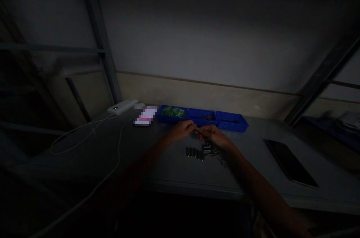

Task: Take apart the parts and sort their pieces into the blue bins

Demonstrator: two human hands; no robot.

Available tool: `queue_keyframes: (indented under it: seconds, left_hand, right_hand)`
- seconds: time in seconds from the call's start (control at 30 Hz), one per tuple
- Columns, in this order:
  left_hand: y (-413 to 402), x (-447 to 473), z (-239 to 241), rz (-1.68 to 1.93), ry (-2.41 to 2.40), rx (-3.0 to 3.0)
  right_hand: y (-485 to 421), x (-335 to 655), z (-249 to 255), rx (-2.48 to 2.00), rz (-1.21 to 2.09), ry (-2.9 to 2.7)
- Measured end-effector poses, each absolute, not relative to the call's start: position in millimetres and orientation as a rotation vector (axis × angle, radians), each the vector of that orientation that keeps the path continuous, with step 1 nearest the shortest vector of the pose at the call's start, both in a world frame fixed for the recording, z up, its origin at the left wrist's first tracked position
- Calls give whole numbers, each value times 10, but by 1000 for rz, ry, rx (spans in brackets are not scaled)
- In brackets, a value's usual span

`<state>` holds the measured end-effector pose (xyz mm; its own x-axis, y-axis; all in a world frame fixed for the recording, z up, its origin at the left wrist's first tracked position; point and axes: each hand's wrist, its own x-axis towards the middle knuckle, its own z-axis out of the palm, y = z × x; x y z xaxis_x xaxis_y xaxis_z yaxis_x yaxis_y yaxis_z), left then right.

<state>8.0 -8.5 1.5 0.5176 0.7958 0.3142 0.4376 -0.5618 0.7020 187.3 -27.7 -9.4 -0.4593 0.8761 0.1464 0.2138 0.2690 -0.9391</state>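
Left hand (pixel 183 130) and right hand (pixel 216 135) pinch a small metal piece (pixel 197 129) between their fingers (pixel 192 125); beyond these, leftward, a blue tray (pixel 169 120) holds green packets (pixel 173 111); straight beyond, the middle tray (pixel 198 122) holds metal parts (pixel 208 117).

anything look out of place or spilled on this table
Nothing looks clearly spilled or damaged in this dim light. The only untidy spot is the loose metal pieces near the right hand: they lie at mixed angles, beside metal cylinders in a neat row.
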Motion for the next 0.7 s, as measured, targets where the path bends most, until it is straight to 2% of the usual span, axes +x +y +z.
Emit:
queue_keyframes:
  seconds: [0.47,0.7]
  left_hand:
    - [-74,97,-38,932,767,2057]
    - [-93,107,15,996,825,2085]
  right_hand:
    - [-255,1931,-119,-979,1258,-1791]
    - [-261,1890,-100,-984,1245,-1740]
